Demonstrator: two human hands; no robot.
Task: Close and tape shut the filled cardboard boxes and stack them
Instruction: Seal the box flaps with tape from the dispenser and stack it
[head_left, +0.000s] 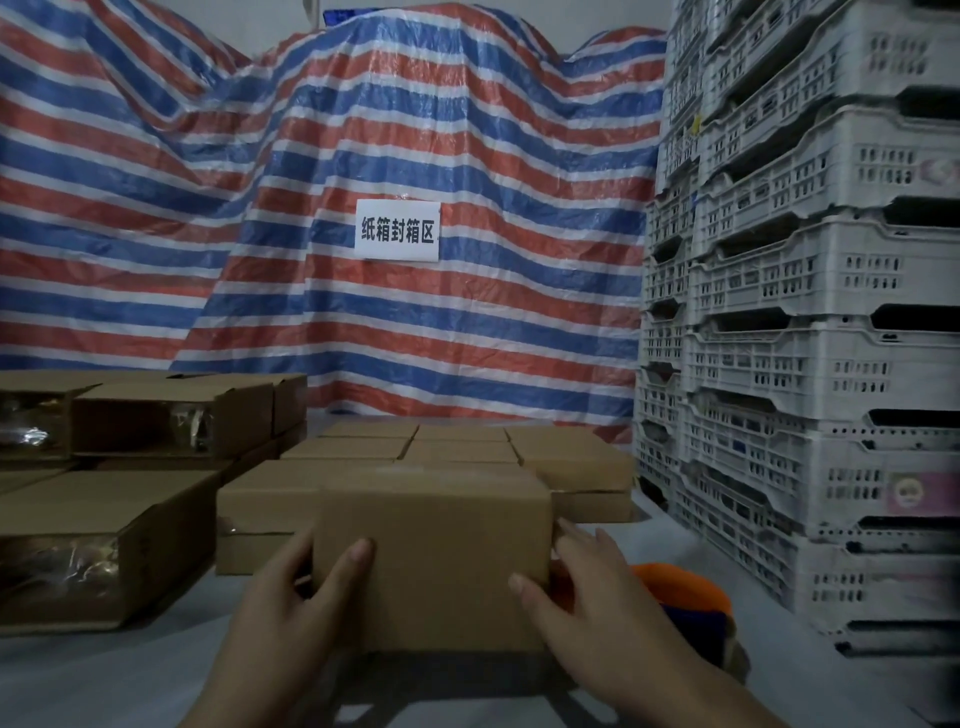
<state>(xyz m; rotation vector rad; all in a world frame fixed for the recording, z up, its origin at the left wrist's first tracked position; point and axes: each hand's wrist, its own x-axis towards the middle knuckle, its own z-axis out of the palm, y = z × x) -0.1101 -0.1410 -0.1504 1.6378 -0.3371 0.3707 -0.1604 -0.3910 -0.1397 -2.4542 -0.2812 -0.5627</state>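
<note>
left grip (291, 597) fingers hidden behind box (431, 561), tape dispenser (685, 597) half hidden, forearms cropped

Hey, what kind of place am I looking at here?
Probably a warehouse packing corner: rows of closed cardboard boxes, stacked grey plastic crates, a striped tarp bearing a printed sign.

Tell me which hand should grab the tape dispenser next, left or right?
Right, probably. The orange tape dispenser sits just beyond the right hand, on that side of the held box. The left hand would have to cross over.
</note>
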